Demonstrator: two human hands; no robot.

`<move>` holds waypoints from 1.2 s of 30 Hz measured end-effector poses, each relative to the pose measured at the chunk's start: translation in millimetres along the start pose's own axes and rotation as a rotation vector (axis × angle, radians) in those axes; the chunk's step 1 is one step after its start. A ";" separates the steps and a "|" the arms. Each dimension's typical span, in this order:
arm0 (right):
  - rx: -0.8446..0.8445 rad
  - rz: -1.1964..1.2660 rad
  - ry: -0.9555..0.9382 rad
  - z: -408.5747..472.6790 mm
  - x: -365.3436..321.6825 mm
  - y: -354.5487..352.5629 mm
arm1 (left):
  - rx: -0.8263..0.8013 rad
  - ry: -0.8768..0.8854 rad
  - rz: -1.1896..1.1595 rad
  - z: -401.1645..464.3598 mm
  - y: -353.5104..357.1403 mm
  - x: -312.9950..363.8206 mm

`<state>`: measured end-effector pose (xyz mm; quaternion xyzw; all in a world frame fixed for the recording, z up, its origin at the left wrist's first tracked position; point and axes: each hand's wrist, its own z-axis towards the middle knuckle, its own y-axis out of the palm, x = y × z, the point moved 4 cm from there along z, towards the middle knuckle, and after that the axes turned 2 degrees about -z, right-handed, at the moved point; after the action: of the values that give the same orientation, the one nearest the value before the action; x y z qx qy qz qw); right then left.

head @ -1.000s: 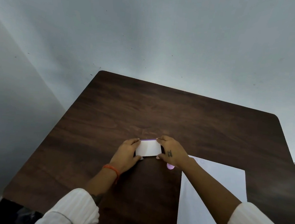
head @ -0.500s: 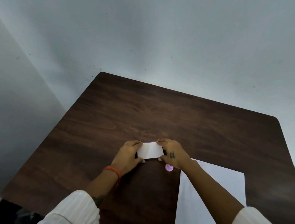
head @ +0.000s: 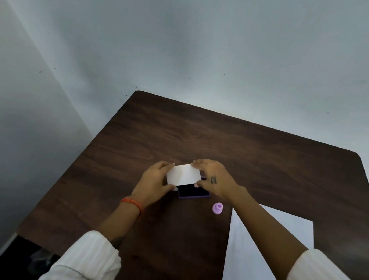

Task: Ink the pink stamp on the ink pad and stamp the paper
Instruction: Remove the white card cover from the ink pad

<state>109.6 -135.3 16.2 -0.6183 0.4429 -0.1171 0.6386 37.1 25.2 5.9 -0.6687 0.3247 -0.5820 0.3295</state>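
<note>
Both hands gripped a white lid (head: 183, 174), raised and tilted above the ink pad (head: 193, 192). The left hand (head: 153, 182) pinched the lid's left edge between thumb and fingers; the right hand (head: 214, 177) pinched its right edge in the same manner. The lid covered the far part of the pad; the dark ink surface and purple casing were exposed just below the lid, between the two thumbs.

The pink stamp (head: 217, 208) stood upright on the table, just below the right hand and beside the right wrist, near the pad's nearer right corner and apart from it. It was untouched. The paper (head: 258, 256), a white sheet, lay under and to the right of the right forearm, which crossed over the sheet's near left portion and hid part of it. No mark was visible on the exposed paper.

An orange band (head: 132, 203) circled the left wrist. White sleeves (head: 85, 262) covered both forearms from mid-arm back.

The table (head: 245, 144) was dark brown wood grain with rounded far corners. Pale grey walls (head: 187, 40) stood beyond it, meeting in a corner beyond the left hand.
</note>
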 end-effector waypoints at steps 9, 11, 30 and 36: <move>-0.123 -0.075 -0.108 31.2 -44.8 30.7 | 0.041 -0.133 0.016 -30.7 -18.2 -48.8; -0.152 -0.093 -0.123 32.7 -50.2 41.6 | 0.016 -0.155 0.022 -37.3 -13.9 -58.8; -0.041 0.135 -0.070 19.7 -53.8 44.2 | 0.095 -0.044 -0.036 -37.7 -5.3 -44.9; 0.350 0.309 0.063 -19.7 -15.1 0.1 | 0.155 0.120 -0.221 -24.8 6.7 25.5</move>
<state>86.8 -138.2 25.6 -0.4190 0.5248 -0.1122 0.7325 15.0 -1.1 17.5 -0.6368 0.2222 -0.6772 0.2941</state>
